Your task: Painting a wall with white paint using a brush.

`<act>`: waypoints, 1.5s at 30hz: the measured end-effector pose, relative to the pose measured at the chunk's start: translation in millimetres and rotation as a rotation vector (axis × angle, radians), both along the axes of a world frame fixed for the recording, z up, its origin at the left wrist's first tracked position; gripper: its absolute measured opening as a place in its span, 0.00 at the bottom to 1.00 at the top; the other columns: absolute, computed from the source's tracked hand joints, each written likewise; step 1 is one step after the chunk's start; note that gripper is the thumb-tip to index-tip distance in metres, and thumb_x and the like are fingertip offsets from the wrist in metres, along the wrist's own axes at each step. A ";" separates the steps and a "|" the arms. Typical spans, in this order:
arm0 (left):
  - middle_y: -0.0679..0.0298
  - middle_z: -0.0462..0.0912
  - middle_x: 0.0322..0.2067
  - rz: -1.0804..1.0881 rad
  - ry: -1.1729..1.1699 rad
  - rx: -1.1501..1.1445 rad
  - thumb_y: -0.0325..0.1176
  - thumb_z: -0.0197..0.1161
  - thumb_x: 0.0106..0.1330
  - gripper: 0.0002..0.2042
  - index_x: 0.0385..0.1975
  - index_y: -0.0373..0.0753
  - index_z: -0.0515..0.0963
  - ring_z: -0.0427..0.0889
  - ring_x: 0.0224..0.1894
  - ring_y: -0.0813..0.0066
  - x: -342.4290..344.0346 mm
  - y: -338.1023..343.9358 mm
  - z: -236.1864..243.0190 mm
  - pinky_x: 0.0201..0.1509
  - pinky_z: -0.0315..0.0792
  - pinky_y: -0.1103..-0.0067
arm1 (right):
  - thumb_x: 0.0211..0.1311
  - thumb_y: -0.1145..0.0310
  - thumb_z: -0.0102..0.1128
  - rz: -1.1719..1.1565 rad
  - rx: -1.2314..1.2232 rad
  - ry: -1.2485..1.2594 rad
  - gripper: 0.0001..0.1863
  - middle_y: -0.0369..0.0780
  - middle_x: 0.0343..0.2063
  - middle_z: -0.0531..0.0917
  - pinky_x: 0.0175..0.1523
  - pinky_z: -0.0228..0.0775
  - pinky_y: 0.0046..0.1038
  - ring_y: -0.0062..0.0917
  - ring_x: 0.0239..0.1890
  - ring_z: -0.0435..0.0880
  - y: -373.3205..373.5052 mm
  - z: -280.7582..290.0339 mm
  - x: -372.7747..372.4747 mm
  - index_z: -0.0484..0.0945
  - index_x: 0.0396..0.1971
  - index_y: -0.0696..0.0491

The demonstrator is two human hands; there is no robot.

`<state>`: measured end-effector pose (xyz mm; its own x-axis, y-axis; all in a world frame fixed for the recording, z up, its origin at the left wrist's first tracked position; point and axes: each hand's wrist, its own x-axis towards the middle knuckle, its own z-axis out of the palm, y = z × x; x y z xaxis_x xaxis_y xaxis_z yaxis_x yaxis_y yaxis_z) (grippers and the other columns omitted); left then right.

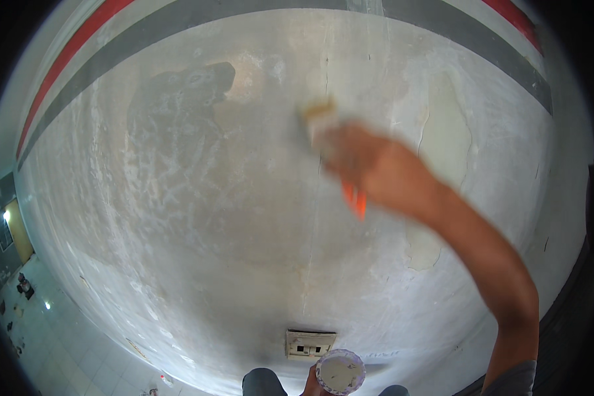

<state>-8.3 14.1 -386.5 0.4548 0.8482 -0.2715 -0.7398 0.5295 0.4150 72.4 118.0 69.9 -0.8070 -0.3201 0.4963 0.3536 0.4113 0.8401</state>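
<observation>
My right hand (pixel 369 165), smeared by motion, grips a paintbrush with an orange handle (pixel 354 201) and a pale bristle head (pixel 320 109) raised against or just in front of the grey plastered wall (pixel 264 211); contact is unclear. A thin vertical crack runs down the wall near the brush, and a pale flaking patch (pixel 442 125) is to its right. At the lower edge my left hand (pixel 311 383) holds a round tub (pixel 340 371) of pale, creamy material, its fingers partly hidden behind the tub.
A switch plate (pixel 310 343) sits low on the wall behind the tub. Red and grey painted bands cross the top. At far left are a doorway (pixel 20 231) and a tiled floor (pixel 59 323) with scattered dark objects. My knees show at the bottom edge.
</observation>
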 end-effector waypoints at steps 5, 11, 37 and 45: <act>0.60 0.74 0.57 0.124 -0.193 0.021 0.65 0.44 0.62 0.34 0.60 0.46 0.67 0.72 0.60 0.59 0.3 -8.7 7.3 0.61 0.68 0.57 | 0.50 0.75 0.62 0.187 -0.578 -0.243 0.11 0.43 0.50 0.80 0.43 0.79 0.27 0.33 0.49 0.81 -31.9 -74.4 -6.4 0.80 0.36 0.52; 0.60 0.74 0.56 0.172 -0.249 -0.026 0.65 0.44 0.62 0.34 0.59 0.46 0.68 0.73 0.58 0.59 -1.5 -9.6 8.8 0.59 0.70 0.57 | 0.57 0.78 0.61 0.309 -0.853 0.179 0.09 0.43 0.38 0.85 0.44 0.76 0.26 0.28 0.34 0.85 -14.3 33.2 -7.7 0.82 0.38 0.57; 0.62 0.74 0.57 0.109 -0.321 0.029 0.72 0.41 0.58 0.40 0.61 0.48 0.67 0.74 0.57 0.58 -19.1 6.7 -36.0 0.57 0.71 0.56 | 0.67 0.63 0.56 0.339 -0.335 0.925 0.15 0.43 0.42 0.83 0.53 0.74 0.29 0.28 0.45 0.83 -14.7 58.0 37.2 0.79 0.46 0.58; 0.61 0.75 0.55 0.113 -0.321 0.067 0.70 0.42 0.60 0.37 0.59 0.48 0.69 0.74 0.56 0.58 -29.0 1.0 -18.2 0.59 0.69 0.56 | 0.70 0.64 0.52 0.344 -0.218 0.973 0.15 0.42 0.49 0.80 0.60 0.71 0.33 0.30 0.53 0.79 -29.0 -26.7 110.4 0.78 0.50 0.55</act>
